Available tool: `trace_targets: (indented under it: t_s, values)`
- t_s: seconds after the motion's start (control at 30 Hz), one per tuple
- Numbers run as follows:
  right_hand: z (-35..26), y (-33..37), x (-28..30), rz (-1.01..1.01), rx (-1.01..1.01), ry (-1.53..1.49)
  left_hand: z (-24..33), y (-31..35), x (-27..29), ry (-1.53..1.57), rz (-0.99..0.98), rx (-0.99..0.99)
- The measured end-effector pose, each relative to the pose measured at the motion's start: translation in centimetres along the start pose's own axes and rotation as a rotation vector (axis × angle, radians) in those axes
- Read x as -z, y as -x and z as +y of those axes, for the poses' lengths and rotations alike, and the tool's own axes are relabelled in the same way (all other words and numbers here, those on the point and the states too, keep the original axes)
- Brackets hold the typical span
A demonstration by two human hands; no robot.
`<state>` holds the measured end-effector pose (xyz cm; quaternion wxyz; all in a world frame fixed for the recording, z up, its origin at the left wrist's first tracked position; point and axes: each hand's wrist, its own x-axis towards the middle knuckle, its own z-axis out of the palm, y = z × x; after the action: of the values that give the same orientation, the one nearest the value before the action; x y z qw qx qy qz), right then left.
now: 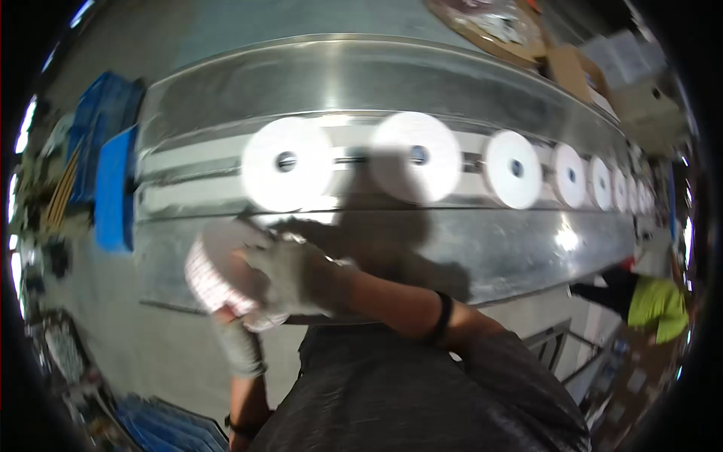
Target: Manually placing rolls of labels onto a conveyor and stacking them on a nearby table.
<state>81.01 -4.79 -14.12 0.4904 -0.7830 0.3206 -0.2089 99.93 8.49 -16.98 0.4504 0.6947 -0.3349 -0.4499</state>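
A round white roll (207, 279) with a reddish printed pattern round its side is tilted at the table's front edge, left of my body. My left hand (241, 345), in a pale glove, grips its lower side from below, its fingers partly hidden by the roll. My right hand (297, 275), in a grey glove, reaches across to the left and lies against the roll's face; its fingers are blurred by motion but look curled at the roll. Beyond my hands, a white disc with a centre hole (260, 173) lies on the conveyor strip.
Along the metal table (512, 241) runs a row of several more white discs (444, 169) to the right. A blue bin (114, 192) stands at its left end. A cardboard box (572, 71) is at the back right. A person in a yellow-green top (657, 305) is at the far right.
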Motion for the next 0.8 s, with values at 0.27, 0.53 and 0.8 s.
trace_targets:
  t_s: [0.27, 0.53, 0.8]
  values:
    - [5.0, -2.2, -0.2, -0.018, 0.319, -0.282, 3.1, 0.7, 1.8, 0.337, 0.117, 0.145]
    - [2.6, -16.6, -1.5, -0.148, -0.205, 0.661, -1.5, -0.1, 7.7, 0.16, 0.143, 0.09]
    - [1.7, -8.5, -2.1, 0.252, 0.021, 0.349, 4.0, -1.6, 4.3, 0.319, -0.127, 0.03]
